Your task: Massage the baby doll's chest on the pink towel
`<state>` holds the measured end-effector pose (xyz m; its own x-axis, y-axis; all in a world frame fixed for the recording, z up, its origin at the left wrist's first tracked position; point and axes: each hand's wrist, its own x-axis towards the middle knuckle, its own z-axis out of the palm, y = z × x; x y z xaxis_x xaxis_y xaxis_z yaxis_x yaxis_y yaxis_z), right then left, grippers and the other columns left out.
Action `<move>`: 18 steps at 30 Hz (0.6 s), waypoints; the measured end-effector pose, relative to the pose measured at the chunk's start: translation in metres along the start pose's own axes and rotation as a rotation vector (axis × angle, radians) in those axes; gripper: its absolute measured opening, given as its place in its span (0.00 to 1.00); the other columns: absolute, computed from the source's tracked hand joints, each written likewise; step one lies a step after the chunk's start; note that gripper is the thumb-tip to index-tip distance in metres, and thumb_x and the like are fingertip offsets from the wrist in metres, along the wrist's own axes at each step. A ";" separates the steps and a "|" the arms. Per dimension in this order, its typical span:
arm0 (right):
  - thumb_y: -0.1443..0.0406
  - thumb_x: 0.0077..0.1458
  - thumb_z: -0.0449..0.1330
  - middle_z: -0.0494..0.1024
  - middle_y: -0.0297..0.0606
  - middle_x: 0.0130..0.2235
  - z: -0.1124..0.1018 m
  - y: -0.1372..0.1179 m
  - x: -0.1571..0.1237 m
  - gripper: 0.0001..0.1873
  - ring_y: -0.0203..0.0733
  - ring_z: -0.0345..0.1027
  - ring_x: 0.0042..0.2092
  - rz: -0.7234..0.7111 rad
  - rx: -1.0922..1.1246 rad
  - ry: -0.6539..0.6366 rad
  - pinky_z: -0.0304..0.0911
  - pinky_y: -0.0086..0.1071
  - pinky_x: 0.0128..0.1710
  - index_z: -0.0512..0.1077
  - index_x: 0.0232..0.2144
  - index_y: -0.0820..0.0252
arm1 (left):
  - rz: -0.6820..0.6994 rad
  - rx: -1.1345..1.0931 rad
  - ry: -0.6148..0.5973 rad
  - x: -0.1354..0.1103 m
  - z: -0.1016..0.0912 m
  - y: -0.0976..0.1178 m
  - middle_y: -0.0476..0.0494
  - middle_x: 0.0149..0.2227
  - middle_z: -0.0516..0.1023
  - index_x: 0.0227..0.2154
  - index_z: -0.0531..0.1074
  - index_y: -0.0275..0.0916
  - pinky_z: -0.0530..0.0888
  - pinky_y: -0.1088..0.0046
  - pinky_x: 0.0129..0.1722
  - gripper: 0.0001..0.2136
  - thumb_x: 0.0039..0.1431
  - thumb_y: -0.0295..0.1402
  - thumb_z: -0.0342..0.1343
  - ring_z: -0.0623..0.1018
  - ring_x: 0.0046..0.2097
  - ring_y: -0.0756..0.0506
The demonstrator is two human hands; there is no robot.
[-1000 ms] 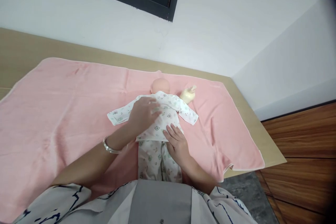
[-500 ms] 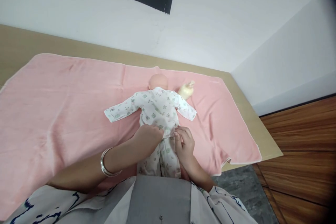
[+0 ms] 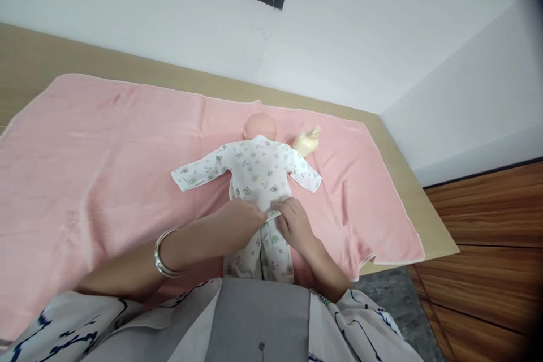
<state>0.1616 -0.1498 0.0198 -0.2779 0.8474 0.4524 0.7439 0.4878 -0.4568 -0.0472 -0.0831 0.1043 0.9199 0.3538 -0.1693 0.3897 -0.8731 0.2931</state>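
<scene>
A baby doll lies on a pink blanket, its head pointing away from me. It wears a white printed baby top with both sleeves spread out, and matching printed pants below. My left hand, its wrist in a silver bangle, is closed on the hem of the top. My right hand pinches the same hem a little to the right, and a short strip of the edge shows between the two hands. The fingertips of my left hand are partly hidden.
The pink blanket covers much of a light wooden table. A cream-coloured object, shaped like a small bottle or bird, stands by the doll's right-hand sleeve. White walls rise behind, and a wood-grain cabinet is at the right.
My right hand has moved inward and slightly up along the hem, nearer my left hand. The hem is now stretched between them. The view has shifted slightly.
</scene>
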 end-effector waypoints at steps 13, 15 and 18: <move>0.57 0.57 0.64 0.73 0.37 0.30 0.002 0.001 0.008 0.12 0.44 0.63 0.35 -0.046 -0.268 -0.354 0.58 0.38 0.37 0.70 0.28 0.57 | -0.074 0.078 -0.166 0.022 -0.003 0.008 0.42 0.22 0.76 0.20 0.75 0.38 0.56 0.66 0.22 0.12 0.55 0.20 0.54 0.72 0.23 0.43; 0.57 0.58 0.63 0.75 0.39 0.33 -0.008 -0.011 0.012 0.10 0.46 0.66 0.38 -0.071 -0.248 -0.433 0.60 0.39 0.39 0.73 0.31 0.57 | -0.012 0.097 -0.172 0.017 0.000 0.011 0.42 0.22 0.77 0.20 0.77 0.39 0.55 0.65 0.22 0.12 0.55 0.22 0.55 0.71 0.22 0.43; 0.58 0.59 0.64 0.79 0.40 0.38 -0.042 -0.028 0.016 0.09 0.46 0.71 0.44 -0.087 -0.068 -0.581 0.66 0.38 0.42 0.76 0.36 0.57 | 0.130 0.133 -0.191 0.005 0.010 0.014 0.45 0.18 0.76 0.15 0.73 0.41 0.56 0.65 0.21 0.12 0.46 0.18 0.56 0.68 0.20 0.44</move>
<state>0.1615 -0.1582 0.0719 -0.6126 0.7902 -0.0160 0.7354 0.5624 -0.3780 -0.0373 -0.0973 0.0982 0.9319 0.1767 -0.3167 0.2477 -0.9479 0.2003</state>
